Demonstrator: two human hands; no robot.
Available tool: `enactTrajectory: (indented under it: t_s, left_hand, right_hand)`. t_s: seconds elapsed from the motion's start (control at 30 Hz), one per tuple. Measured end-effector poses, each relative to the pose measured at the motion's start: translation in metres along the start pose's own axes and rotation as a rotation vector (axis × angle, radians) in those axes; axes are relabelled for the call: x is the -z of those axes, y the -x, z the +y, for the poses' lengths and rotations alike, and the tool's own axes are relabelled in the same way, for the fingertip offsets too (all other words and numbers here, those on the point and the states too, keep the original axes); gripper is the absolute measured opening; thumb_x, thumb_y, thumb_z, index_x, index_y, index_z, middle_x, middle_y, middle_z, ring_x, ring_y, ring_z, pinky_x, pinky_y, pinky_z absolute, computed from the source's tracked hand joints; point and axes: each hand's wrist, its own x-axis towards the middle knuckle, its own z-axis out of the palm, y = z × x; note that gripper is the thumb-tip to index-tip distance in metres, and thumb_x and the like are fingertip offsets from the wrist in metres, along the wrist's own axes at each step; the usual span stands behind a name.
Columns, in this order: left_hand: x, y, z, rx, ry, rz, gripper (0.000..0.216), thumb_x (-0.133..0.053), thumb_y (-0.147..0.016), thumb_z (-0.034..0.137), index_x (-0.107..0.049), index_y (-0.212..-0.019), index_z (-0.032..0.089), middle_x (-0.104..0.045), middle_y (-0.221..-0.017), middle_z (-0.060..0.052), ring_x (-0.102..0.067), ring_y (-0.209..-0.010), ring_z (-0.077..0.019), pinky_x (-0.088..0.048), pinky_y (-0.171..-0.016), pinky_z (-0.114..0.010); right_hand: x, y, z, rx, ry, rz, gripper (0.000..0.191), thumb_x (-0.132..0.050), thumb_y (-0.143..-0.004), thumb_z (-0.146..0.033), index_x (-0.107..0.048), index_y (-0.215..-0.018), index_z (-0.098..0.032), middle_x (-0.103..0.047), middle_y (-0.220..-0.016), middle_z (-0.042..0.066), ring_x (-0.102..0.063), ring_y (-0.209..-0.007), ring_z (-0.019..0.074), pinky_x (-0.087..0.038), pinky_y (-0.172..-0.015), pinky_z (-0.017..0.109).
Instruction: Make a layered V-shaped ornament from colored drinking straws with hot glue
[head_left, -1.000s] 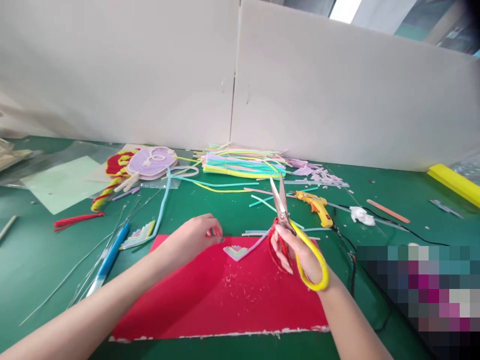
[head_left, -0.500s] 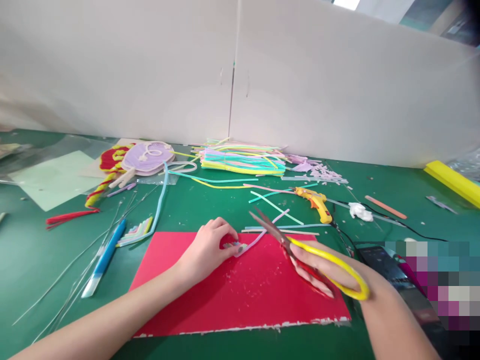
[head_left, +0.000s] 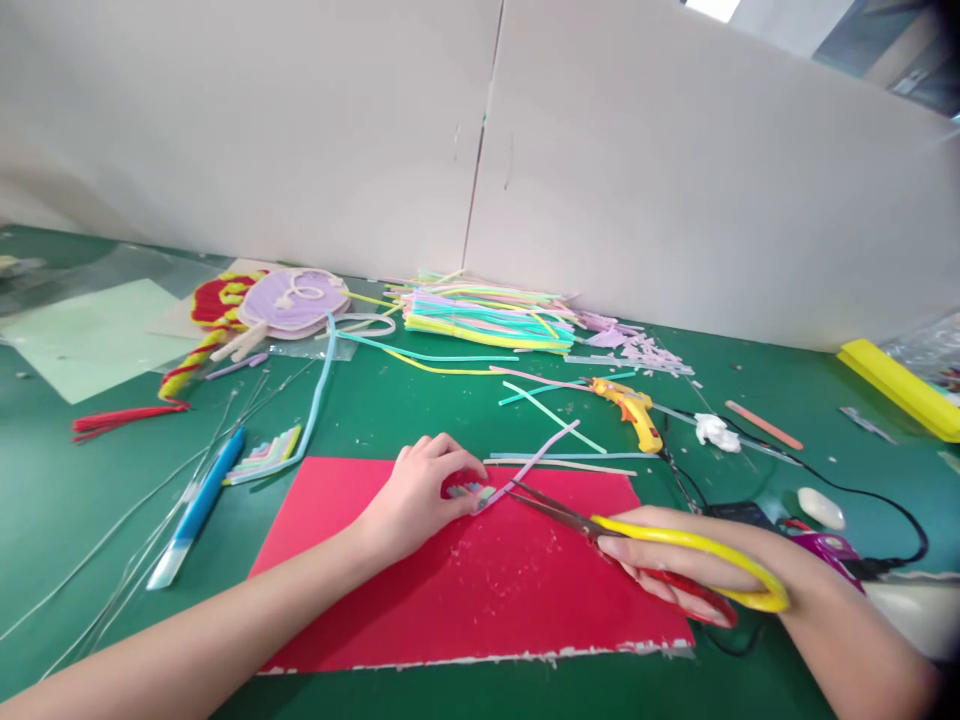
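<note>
Fingers of left hand (head_left: pixel 420 495) on piece (head_left: pixel 486 494); strip (head_left: pixel 541 453) meets scissors (head_left: pixel 562 514) in right hand (head_left: pixel 675 562).
Left fingers curled, thumb closed in, pinching piece at far part of red sheet (head_left: pixel 480 620) on surface (head_left: pixel 420 410); piece half hidden. Looks light, soft, easily bent out of shape; best gripped flat near its middle, clear of blades. Strip slants up and right from piece, end past sheet's edge; probably bendy, little weight, best steadied near piece. Scissors tips at strip, barely parted; cannot tell if strip lies between them. Right fingers wrapped round handles; scissors rigid, likely the heaviest thing held.
</note>
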Motion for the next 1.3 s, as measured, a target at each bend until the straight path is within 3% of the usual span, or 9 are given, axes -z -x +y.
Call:
enactTrajectory:
  t_s: [0.4, 0.63, 0.9, 1.3]
  left_hand:
    - [-0.002, 0.000, -0.001, -0.005, 0.006, 0.023, 0.008, -0.063, -0.078, 0.030, -0.069, -0.083, 0.028, -0.061, -0.090, 0.000, -0.053, -0.085, -0.0194, -0.036, -0.076, -0.033]
    - [0.001, 0.000, 0.001, 0.002, 0.016, 0.000, 0.007, -0.064, -0.077, 0.029, -0.069, -0.082, 0.028, -0.061, -0.091, 0.000, -0.053, -0.085, -0.0193, -0.035, -0.077, -0.034]
    - [0.004, 0.002, 0.000, -0.024, 0.004, -0.062, 0.028, -0.074, -0.066, 0.036, -0.066, -0.092, 0.028, -0.058, -0.096, 0.000, -0.051, -0.087, -0.0207, -0.034, -0.077, -0.034]
    - [-0.003, 0.001, -0.008, -0.056, -0.015, -0.035, 0.020, -0.071, -0.072, 0.034, -0.066, -0.090, 0.028, -0.060, -0.095, -0.001, -0.051, -0.088, -0.0207, -0.033, -0.076, -0.033]
  right_hand:
    - [0.001, 0.002, 0.003, -0.003, 0.041, -0.044, 0.047, -0.048, -0.078, -0.066, -0.042, -0.077, -0.020, -0.048, -0.054, -0.007, -0.039, -0.031, 0.0020, -0.026, -0.032, 0.014]
    - [-0.006, -0.001, -0.002, -0.031, 0.019, -0.003, 0.048, -0.048, -0.078, -0.066, -0.041, -0.073, -0.019, -0.046, -0.050, -0.008, -0.039, -0.030, 0.0018, -0.025, -0.031, 0.013]
    - [-0.008, 0.000, -0.006, -0.023, 0.044, 0.006, 0.048, -0.045, -0.081, -0.065, -0.041, -0.072, -0.018, -0.045, -0.047, -0.008, -0.037, -0.029, 0.0010, -0.023, -0.031, 0.012]
    - [-0.010, 0.000, -0.006, -0.017, 0.079, 0.024, 0.050, -0.045, -0.079, -0.067, -0.042, -0.074, -0.018, -0.046, -0.050, -0.008, -0.039, -0.030, 0.0012, -0.026, -0.032, 0.013]
